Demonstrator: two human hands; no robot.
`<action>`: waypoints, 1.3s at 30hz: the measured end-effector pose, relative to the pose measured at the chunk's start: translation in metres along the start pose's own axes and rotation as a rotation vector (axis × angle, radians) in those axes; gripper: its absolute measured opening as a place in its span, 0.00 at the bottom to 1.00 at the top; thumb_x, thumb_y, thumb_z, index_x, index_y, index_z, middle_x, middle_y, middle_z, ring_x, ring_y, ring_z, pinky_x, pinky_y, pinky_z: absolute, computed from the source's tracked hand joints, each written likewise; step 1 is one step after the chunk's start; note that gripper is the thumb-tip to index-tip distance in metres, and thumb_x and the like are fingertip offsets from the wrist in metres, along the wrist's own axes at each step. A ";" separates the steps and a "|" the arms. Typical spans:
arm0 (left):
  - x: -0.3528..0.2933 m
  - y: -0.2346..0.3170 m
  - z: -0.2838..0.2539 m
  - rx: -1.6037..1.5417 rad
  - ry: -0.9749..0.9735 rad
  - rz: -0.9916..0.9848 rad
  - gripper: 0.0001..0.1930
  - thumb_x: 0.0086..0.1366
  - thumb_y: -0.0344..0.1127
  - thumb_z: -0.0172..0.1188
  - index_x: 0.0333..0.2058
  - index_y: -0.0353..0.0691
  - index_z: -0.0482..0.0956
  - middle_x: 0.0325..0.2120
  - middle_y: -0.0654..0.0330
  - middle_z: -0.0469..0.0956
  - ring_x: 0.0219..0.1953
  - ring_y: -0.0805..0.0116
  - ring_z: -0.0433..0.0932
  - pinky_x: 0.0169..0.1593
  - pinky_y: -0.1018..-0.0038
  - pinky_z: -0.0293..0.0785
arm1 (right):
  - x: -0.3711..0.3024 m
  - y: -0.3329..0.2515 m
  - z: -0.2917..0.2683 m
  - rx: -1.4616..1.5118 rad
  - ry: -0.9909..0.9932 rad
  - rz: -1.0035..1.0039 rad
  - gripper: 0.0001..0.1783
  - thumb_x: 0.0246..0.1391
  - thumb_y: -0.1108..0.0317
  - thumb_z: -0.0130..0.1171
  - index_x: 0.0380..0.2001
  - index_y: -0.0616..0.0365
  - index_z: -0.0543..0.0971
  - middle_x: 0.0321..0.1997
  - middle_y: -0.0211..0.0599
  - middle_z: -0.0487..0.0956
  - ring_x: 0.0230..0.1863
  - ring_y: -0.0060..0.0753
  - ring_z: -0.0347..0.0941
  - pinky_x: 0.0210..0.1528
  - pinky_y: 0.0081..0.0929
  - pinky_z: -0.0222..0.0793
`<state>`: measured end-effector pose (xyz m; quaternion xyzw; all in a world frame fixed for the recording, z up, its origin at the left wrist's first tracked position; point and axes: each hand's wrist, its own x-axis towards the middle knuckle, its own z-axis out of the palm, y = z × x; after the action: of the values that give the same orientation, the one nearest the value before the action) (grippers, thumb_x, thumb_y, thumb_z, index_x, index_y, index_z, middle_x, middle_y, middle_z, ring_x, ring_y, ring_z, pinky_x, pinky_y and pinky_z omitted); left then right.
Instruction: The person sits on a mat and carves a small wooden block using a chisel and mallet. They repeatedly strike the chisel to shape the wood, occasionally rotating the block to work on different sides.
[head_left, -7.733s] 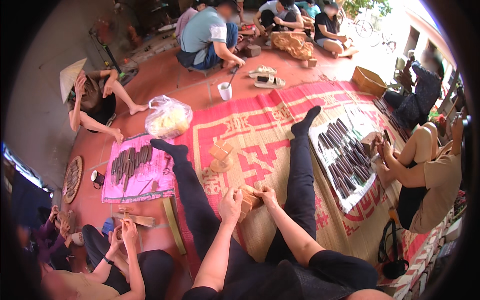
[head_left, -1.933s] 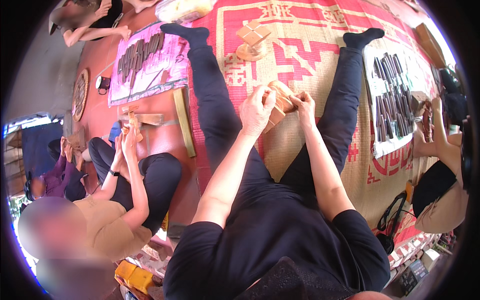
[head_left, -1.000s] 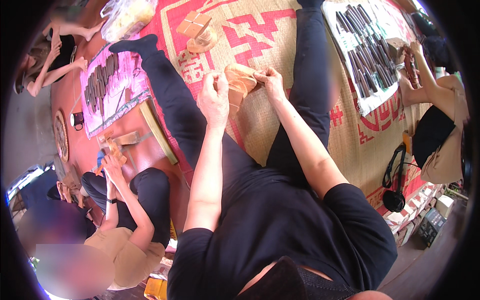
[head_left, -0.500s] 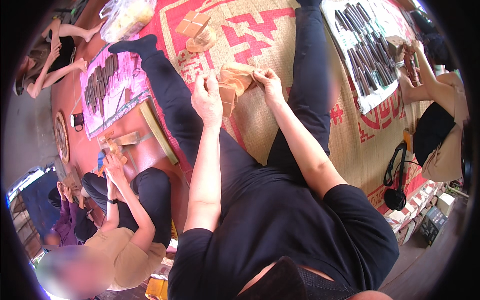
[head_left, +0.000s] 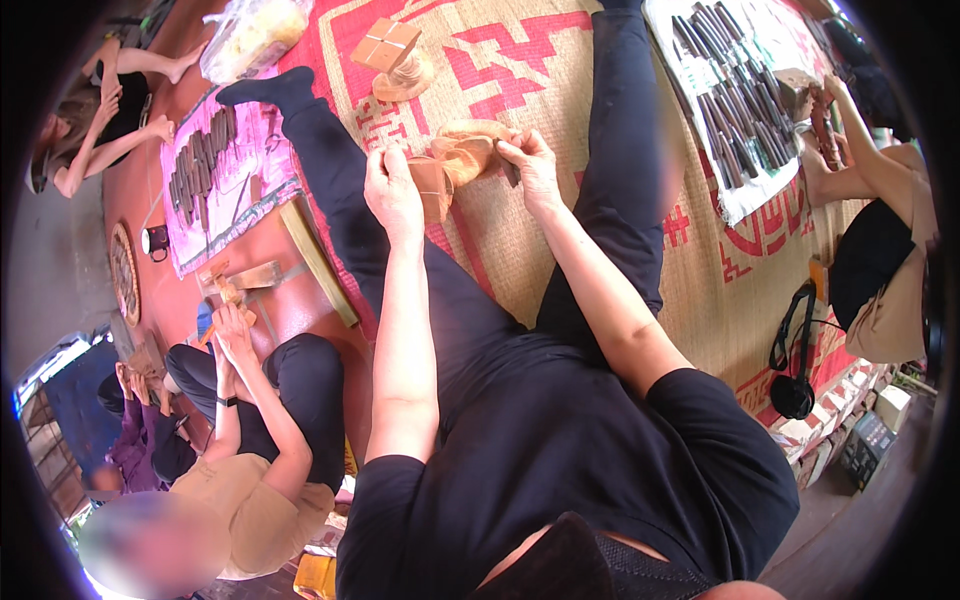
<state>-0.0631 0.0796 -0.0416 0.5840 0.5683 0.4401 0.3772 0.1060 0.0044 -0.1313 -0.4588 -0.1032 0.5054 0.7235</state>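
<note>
Between my spread legs, my left hand [head_left: 394, 192] is closed on the square block end of a wooden carving [head_left: 465, 158]. Its pale, rounded carved part points right, toward my other hand. My right hand [head_left: 533, 172] pinches a small dark flat piece [head_left: 511, 173] close against the carved end; what kind of piece it is I cannot make out. Farther off on the patterned straw mat [head_left: 500, 250] lies a second wooden carving [head_left: 404, 80], its square base tilted up and marked with a light cross.
Dark-handled tools lie in rows on a white cloth [head_left: 745, 205] at right and a pink cloth [head_left: 255, 150] at left. A wooden bar [head_left: 318, 265] edges the mat. Co-workers sit on both sides; one at left holds a carving [head_left: 228, 290]. A plastic bag [head_left: 255, 40] stands far left.
My left hand and the carving have shifted left, and the carving has turned so its block shows differently. The right hand has moved slightly left, with the dark piece showing more.
</note>
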 end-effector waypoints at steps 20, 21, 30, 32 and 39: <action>-0.019 0.024 -0.005 0.377 -0.018 0.566 0.18 0.66 0.49 0.57 0.45 0.41 0.77 0.45 0.54 0.73 0.51 0.59 0.70 0.56 0.65 0.64 | 0.000 0.001 0.007 -0.018 0.120 0.110 0.09 0.55 0.71 0.64 0.26 0.50 0.72 0.27 0.23 0.76 0.26 0.14 0.67 0.31 0.17 0.64; -0.021 0.028 -0.013 0.503 -0.213 0.652 0.24 0.60 0.51 0.62 0.50 0.45 0.76 0.53 0.54 0.69 0.59 0.51 0.62 0.62 0.59 0.59 | 0.000 -0.001 0.005 -0.021 0.130 0.123 0.09 0.55 0.71 0.64 0.26 0.50 0.72 0.27 0.22 0.76 0.27 0.14 0.68 0.32 0.17 0.64; -0.028 0.057 -0.005 0.396 -0.290 0.312 0.16 0.55 0.39 0.66 0.42 0.43 0.79 0.39 0.59 0.78 0.47 0.60 0.75 0.52 0.67 0.70 | 0.001 -0.024 0.003 -0.126 0.093 0.078 0.11 0.53 0.72 0.65 0.24 0.51 0.72 0.24 0.22 0.75 0.23 0.15 0.68 0.28 0.18 0.63; -0.030 0.058 -0.004 0.258 -0.247 0.175 0.16 0.56 0.39 0.65 0.42 0.42 0.78 0.40 0.58 0.78 0.47 0.59 0.75 0.51 0.66 0.71 | -0.001 -0.036 0.006 -0.104 0.077 0.053 0.11 0.52 0.72 0.66 0.23 0.52 0.73 0.24 0.23 0.76 0.24 0.16 0.68 0.29 0.17 0.62; -0.045 0.055 0.009 0.323 -0.267 0.169 0.11 0.64 0.41 0.57 0.39 0.40 0.79 0.35 0.56 0.80 0.42 0.59 0.79 0.47 0.66 0.72 | 0.018 -0.031 -0.011 -0.163 -0.016 0.040 0.07 0.54 0.69 0.66 0.25 0.50 0.76 0.27 0.20 0.77 0.28 0.14 0.69 0.36 0.19 0.62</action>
<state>-0.0349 0.0314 0.0035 0.7354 0.5256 0.2920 0.3125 0.1415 0.0112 -0.1193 -0.5141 -0.1406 0.5135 0.6725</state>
